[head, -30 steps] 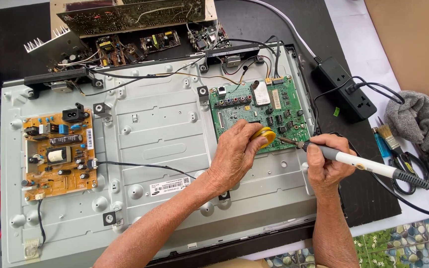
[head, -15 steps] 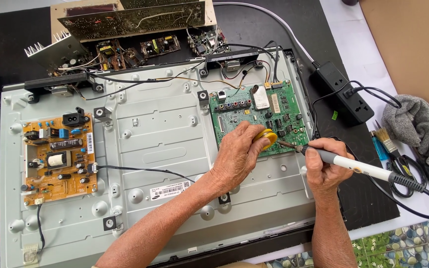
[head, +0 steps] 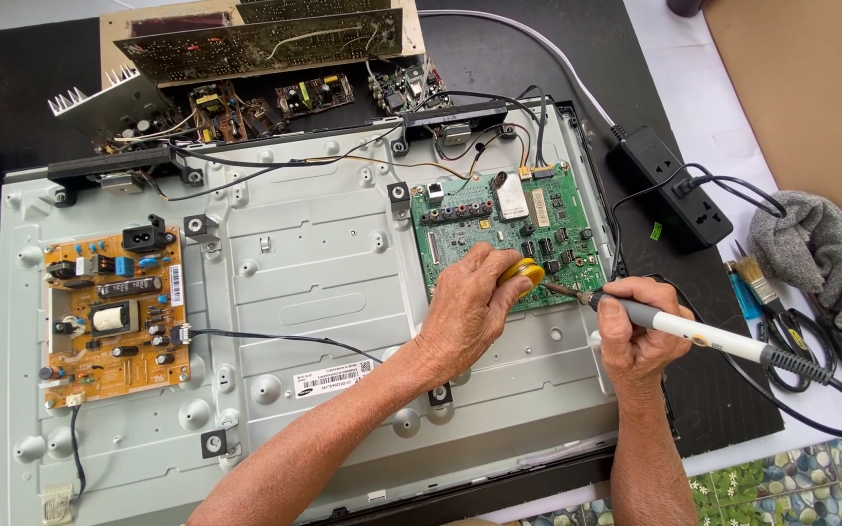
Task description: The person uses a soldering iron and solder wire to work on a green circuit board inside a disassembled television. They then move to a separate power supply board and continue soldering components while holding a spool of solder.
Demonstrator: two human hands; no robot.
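A green circuit board [head: 548, 219] is mounted on the grey metal back panel [head: 294, 292] of an opened flat screen. My left hand [head: 465, 307] rests on the board's lower edge and holds a small round yellow tin [head: 523, 273]. My right hand [head: 635, 326] grips a white-handled soldering iron [head: 694, 334]; its tip points left and touches the yellow tin.
An orange power board [head: 114, 312] sits on the panel's left side. More circuit boards and a heatsink [head: 246, 68] lie at the top. A black power strip [head: 669, 185] lies to the right, beside a grey cloth [head: 816, 248], a brush [head: 757, 278] and hand tools.
Both hands have held their places, the iron's tip staying at the yellow tin. The view has shifted slightly.
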